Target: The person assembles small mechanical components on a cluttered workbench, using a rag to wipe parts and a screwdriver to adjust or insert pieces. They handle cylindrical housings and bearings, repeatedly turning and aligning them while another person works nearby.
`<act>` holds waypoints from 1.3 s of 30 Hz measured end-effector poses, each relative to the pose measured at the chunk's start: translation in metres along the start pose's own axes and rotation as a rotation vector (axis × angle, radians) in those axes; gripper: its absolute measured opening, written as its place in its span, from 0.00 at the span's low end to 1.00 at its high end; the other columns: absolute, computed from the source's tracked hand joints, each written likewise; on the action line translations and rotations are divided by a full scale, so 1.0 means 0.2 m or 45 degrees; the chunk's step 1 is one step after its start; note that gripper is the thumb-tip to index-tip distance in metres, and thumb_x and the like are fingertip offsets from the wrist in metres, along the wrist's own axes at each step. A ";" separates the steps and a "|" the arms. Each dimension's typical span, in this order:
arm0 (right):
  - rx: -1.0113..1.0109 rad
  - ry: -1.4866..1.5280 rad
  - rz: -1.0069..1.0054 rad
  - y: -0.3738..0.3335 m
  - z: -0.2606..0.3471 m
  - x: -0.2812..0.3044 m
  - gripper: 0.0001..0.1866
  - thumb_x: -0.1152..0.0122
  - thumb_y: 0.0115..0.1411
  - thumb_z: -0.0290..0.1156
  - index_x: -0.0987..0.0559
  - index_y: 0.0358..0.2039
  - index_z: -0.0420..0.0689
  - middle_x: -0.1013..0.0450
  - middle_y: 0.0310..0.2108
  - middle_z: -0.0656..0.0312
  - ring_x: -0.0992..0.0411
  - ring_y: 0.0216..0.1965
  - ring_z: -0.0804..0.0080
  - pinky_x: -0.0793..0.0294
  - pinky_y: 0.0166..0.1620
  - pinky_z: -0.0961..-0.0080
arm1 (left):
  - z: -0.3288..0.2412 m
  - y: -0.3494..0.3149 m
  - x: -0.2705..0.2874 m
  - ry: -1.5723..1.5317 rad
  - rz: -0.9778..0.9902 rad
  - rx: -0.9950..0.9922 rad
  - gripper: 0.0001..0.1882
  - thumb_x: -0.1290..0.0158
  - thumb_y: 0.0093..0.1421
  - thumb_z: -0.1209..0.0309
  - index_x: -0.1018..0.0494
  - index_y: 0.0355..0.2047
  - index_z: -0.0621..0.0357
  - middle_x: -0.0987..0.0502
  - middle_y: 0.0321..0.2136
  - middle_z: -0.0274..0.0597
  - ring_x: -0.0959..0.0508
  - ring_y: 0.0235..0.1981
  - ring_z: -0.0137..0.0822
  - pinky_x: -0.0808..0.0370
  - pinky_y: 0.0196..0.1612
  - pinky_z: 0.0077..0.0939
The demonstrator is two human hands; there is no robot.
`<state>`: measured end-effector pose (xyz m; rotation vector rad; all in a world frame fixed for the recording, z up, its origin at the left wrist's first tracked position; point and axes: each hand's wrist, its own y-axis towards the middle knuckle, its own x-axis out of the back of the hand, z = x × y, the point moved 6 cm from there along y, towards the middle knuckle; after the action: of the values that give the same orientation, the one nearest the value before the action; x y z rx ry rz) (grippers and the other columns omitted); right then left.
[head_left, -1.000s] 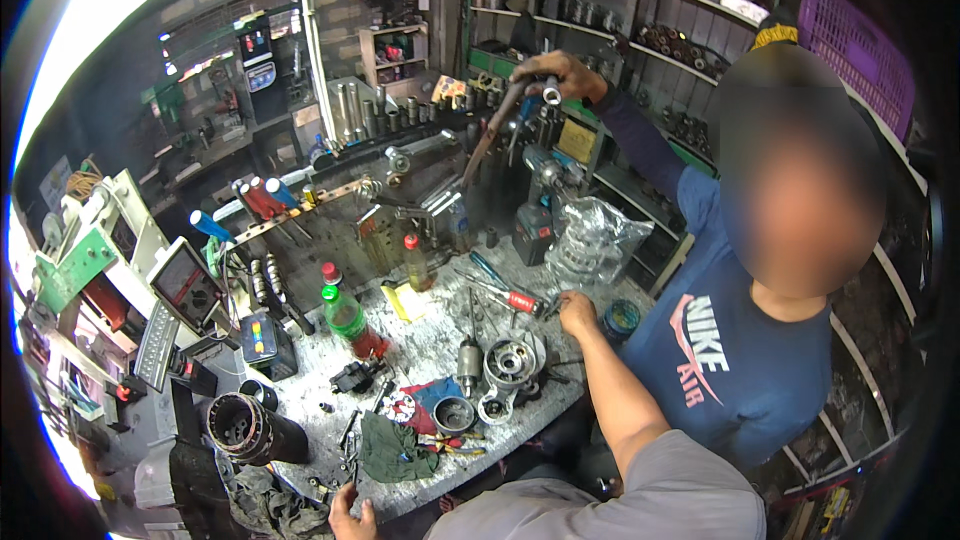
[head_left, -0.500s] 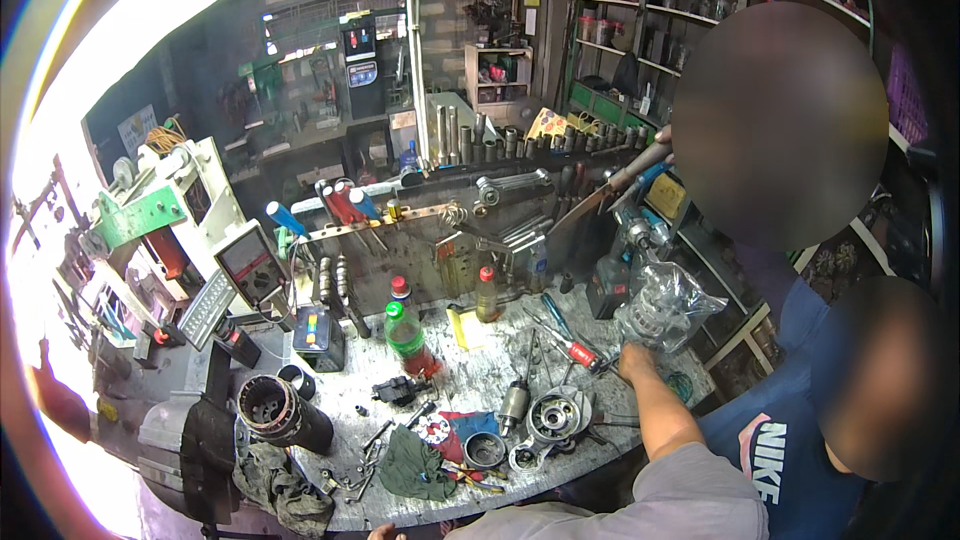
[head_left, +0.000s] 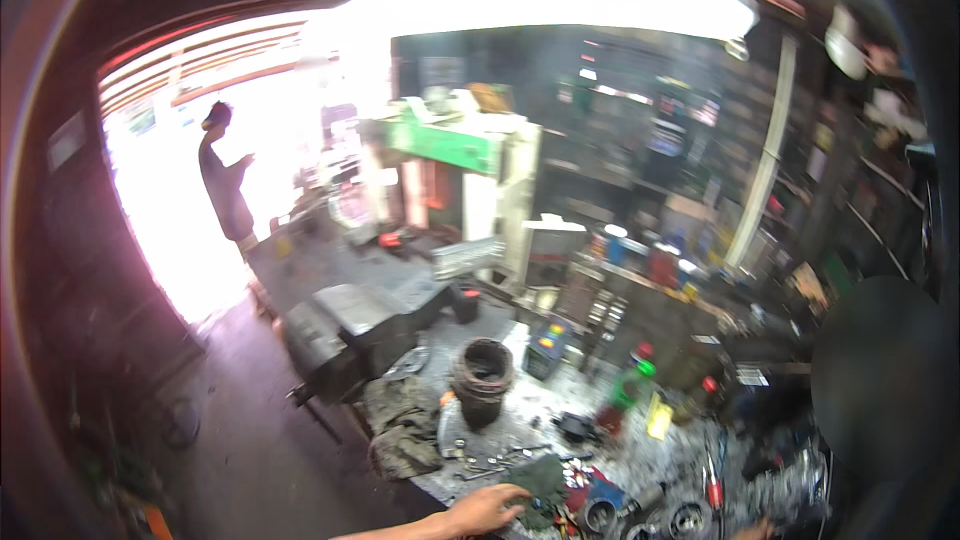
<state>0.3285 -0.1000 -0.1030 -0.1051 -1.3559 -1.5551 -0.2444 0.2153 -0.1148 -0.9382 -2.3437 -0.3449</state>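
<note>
My left hand (head_left: 485,508) reaches over the near edge of the workbench (head_left: 545,418), its fingers apart beside a dark green cloth (head_left: 540,488); I cannot tell whether they touch it. At the bottom edge a blurred bit of my right hand (head_left: 755,531) shows, its fingers hidden. Between the hands lie a blue and red cloth (head_left: 603,491), a round metal ring (head_left: 600,514) and a round metal housing (head_left: 688,519). A red-handled tool (head_left: 714,493) lies near my right hand. Loose bolts and small tools (head_left: 490,464) are scattered left of the green cloth.
A dark hollow cylinder (head_left: 483,380) stands on the bench, with a crumpled dirty rag (head_left: 402,430) left of it. Behind are a green-capped bottle (head_left: 622,395) and a black battery (head_left: 547,348). A person (head_left: 225,175) stands in the bright doorway.
The view has swung left and blurred, bringing in the doorway and floor. My left hand has come farther over the bench toward the green cloth; my right hand now shows only at the bottom edge.
</note>
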 end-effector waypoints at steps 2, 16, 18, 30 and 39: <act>0.067 -0.275 -0.040 0.00 0.05 0.14 0.16 0.39 0.69 0.35 0.16 0.44 0.32 0.16 0.37 0.40 0.17 0.40 0.41 0.16 0.43 0.51 | -0.11 0.10 -0.03 -0.039 0.053 -0.200 0.23 0.41 0.74 0.59 0.24 0.64 0.55 0.20 0.61 0.51 0.20 0.63 0.54 0.24 0.67 0.45; 0.094 0.046 0.130 0.08 0.54 0.29 0.25 0.41 0.76 0.42 0.18 0.55 0.29 0.20 0.51 0.30 0.22 0.53 0.29 0.24 0.61 0.44 | -1.43 0.59 -0.58 0.200 -0.129 -1.165 0.43 0.30 0.52 0.51 0.27 0.66 0.56 0.30 0.69 0.64 0.26 0.67 0.61 0.25 0.64 0.58; 0.126 0.325 0.153 0.09 0.64 0.34 0.23 0.39 0.75 0.42 0.17 0.53 0.30 0.19 0.50 0.32 0.21 0.51 0.33 0.23 0.59 0.46 | -1.45 0.68 -0.71 0.334 -0.040 -1.114 0.43 0.29 0.50 0.50 0.24 0.63 0.58 0.27 0.67 0.65 0.24 0.66 0.59 0.23 0.63 0.54; -0.158 1.001 0.582 0.06 0.65 0.14 0.08 0.39 0.73 0.29 0.16 0.47 0.41 0.16 0.37 0.56 0.19 0.31 0.68 0.17 0.34 0.70 | -1.28 0.81 -1.22 0.456 -0.028 -1.145 0.36 0.39 0.58 0.56 0.25 0.60 0.70 0.18 0.51 0.58 0.16 0.54 0.53 0.18 0.55 0.46; -0.548 1.774 0.975 -0.02 0.81 0.18 0.06 0.45 0.76 0.26 0.21 0.49 0.42 0.20 0.39 0.56 0.21 0.37 0.69 0.19 0.40 0.74 | -1.34 0.69 -0.91 0.215 0.067 -0.897 0.38 0.41 0.57 0.58 0.29 0.64 0.70 0.18 0.47 0.60 0.15 0.43 0.56 0.18 0.47 0.49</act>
<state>0.2238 0.0034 -0.0250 0.1669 0.1520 -0.8242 0.0702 0.0996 -0.0081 -1.2171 -2.0504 -1.2274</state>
